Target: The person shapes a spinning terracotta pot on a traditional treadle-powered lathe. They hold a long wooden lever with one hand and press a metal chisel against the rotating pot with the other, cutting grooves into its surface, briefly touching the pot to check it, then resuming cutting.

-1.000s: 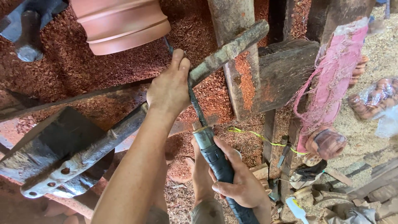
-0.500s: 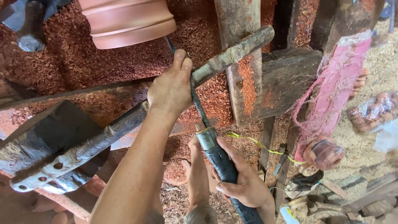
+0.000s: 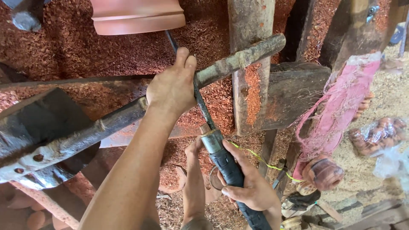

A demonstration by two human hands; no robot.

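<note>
Up top, just below the terracotta-coloured turned piece [image 3: 138,17], your chisel [image 3: 200,106] runs diagonally across the worn metal bar [image 3: 238,59]. Your left hand [image 3: 172,87] is pressed down over the blade right where it crosses that bar, fingers curled, thumb stretched along the steel. Your right hand [image 3: 251,187] is wrapped tight round the black handle, lower down. Red wood shavings [image 3: 64,51] cover everything around, and a pink cloth [image 3: 341,102] hangs off to the right

Two hands, left [image 3: 172,87] and right [image 3: 251,187], one chisel [image 3: 213,136], one metal bar [image 3: 128,115], one reddish turned piece [image 3: 136,17].
</note>
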